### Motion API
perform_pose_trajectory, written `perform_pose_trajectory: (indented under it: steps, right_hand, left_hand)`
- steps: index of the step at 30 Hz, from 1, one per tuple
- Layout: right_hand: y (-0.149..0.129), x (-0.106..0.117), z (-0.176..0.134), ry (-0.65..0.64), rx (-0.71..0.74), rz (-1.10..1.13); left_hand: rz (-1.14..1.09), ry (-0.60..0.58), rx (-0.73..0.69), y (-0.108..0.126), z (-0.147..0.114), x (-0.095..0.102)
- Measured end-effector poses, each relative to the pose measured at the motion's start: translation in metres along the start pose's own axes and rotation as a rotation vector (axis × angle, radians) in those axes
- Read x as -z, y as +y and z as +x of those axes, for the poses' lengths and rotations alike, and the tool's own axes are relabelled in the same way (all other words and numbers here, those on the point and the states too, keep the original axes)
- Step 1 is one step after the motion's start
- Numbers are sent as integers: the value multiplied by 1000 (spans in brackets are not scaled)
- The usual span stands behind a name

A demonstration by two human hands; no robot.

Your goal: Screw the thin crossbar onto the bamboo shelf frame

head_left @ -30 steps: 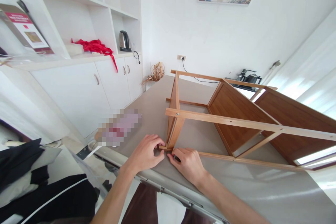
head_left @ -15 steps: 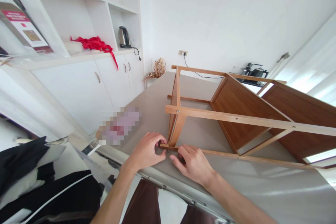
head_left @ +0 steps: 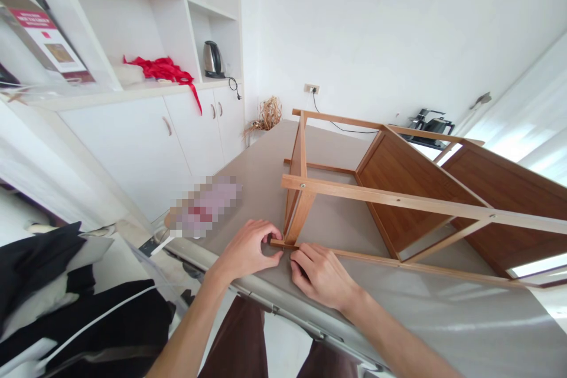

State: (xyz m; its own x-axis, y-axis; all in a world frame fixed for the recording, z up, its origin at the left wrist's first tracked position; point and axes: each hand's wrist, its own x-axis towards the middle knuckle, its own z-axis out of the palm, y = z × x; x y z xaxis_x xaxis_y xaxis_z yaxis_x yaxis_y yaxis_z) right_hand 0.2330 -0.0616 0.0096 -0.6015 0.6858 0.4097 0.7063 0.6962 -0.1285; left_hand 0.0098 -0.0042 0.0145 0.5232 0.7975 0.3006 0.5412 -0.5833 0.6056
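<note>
A wooden shelf rack (head_left: 354,189) lies on its side on the table, with its slatless brown panels standing upright. My left hand (head_left: 250,248) curves its thumb and fingers around the end of the rack's lowest near rail. A small thin metal piece, perhaps a screw, sticks out of that rail beside my thumb tip. My right hand (head_left: 323,274) is just to the right, fingers curled in and knuckles against the same rail. What the right fingers hold, if anything, is hidden. Screw heads show on the upper near rail.
The grey table (head_left: 443,313) has its edge close to my legs. A blurred-out package (head_left: 212,204) lies at its left. Dark clothes (head_left: 115,325) are heaped at lower left. White cabinets (head_left: 128,136) with a kettle (head_left: 213,60) and red ribbon (head_left: 163,69) stand behind.
My right hand has curled its thumb and fingers closer together near the rail's end. My left hand stays around the rail. The view has shifted slightly.
</note>
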Motion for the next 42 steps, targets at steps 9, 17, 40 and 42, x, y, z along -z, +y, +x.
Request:
perform_pose_trajectory:
  steps: [9,17,40,42]
  right_hand:
    - [2,3,1,-8,0,55]
    - [2,2,0,-18,-19,85]
    - [-1,0,3,-50,-36,58]
    - [-1,2,3,-51,-40,60]
  left_hand:
    - [-44,7,42,-2,-4,3]
    - [-45,-43,-91,-6,-3,3]
    - [27,14,-121,0,-6,-1]
    - [33,14,-125,0,-6,-1]
